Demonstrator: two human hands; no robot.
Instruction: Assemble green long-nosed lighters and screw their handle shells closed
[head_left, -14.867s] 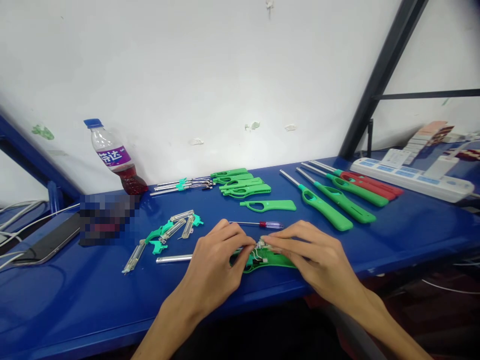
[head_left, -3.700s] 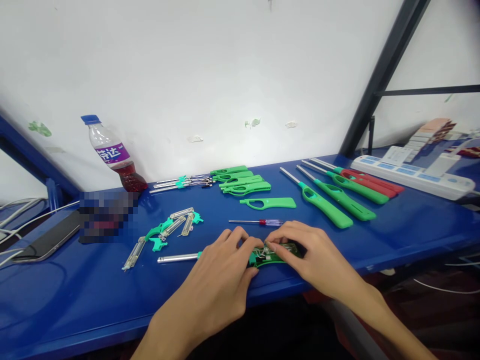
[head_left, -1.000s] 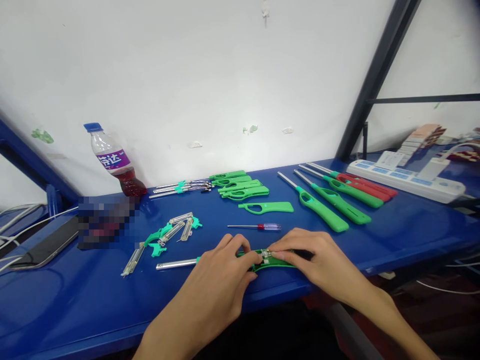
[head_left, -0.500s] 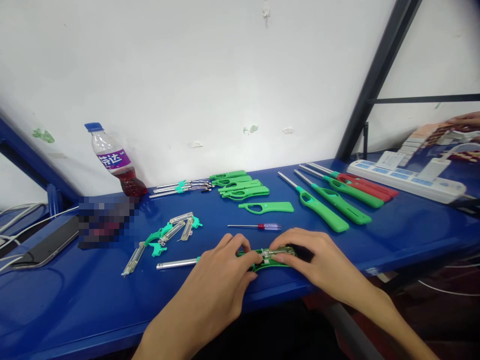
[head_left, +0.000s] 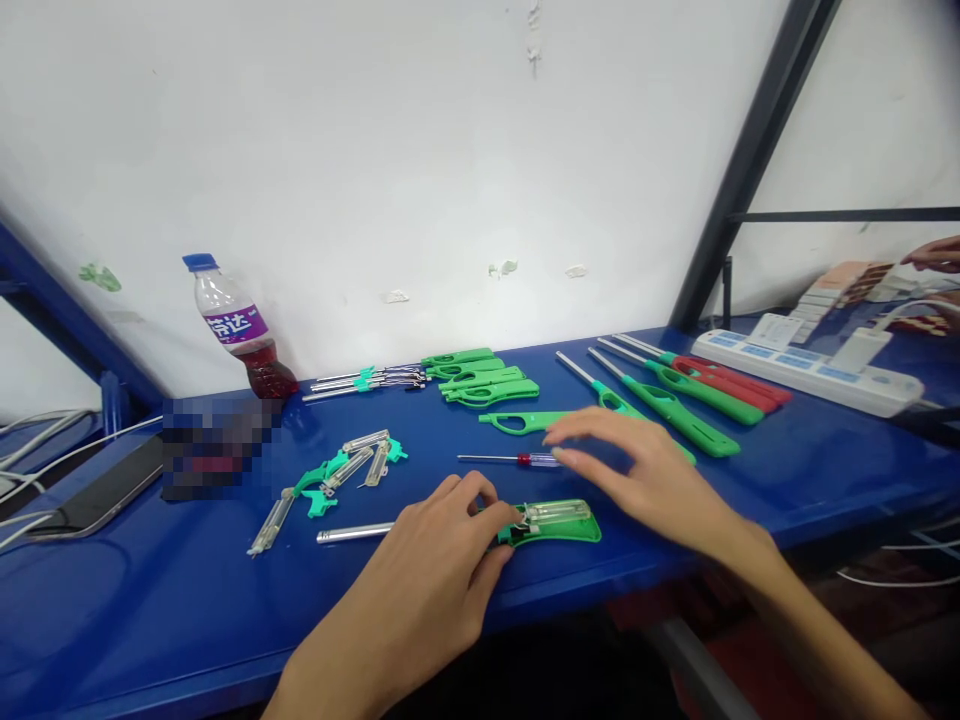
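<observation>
My left hand (head_left: 450, 545) grips a green lighter half-shell (head_left: 589, 527) near the table's front edge. A clear fuel tank (head_left: 556, 511) lies in that shell, and a metal tube (head_left: 352, 533) sticks out left of my fingers. My right hand (head_left: 645, 475) is raised with fingers apart, holding nothing, near the purple-handled screwdriver (head_left: 538, 460). Behind it lies one green half-shell (head_left: 517, 423). More green half-shells (head_left: 491, 388) are stacked farther back, beside several metal tubes with wires (head_left: 337, 385). Clear tanks (head_left: 349, 468) and teal triggers (head_left: 321, 502) lie to the left.
Whole green lighters (head_left: 682, 415) and red ones (head_left: 739, 380) lie at the right, before a white power strip (head_left: 810, 370). A bottle (head_left: 236, 325) and a phone (head_left: 105, 490) are at the left. Another person's hand (head_left: 934, 255) shows at far right.
My right hand has let go of the tank and shell and moved up and right, its fingers now apart. My left hand has stayed on the lighter.
</observation>
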